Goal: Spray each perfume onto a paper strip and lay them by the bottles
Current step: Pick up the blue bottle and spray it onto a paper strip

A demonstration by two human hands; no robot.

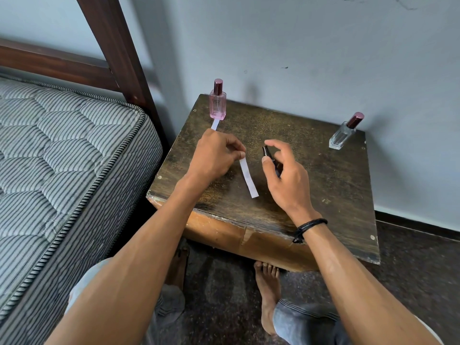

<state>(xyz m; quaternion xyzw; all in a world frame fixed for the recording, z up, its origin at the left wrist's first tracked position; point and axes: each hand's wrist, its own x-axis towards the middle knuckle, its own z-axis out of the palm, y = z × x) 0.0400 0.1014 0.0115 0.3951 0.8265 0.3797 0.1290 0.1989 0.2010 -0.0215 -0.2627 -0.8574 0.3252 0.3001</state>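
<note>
Right hand [286, 179] grips slim black bottle [268, 154]; left hand [214, 155] pinches flat white strip [249, 179].

Black cord bracelet [310, 226], grey denim trousers [301, 319], bare feet [267, 282].

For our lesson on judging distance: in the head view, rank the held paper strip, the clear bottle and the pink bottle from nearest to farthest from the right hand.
1. Held paper strip, just left of the right hand.
2. Clear bottle, at the back right.
3. Pink bottle, at the back left.
</note>
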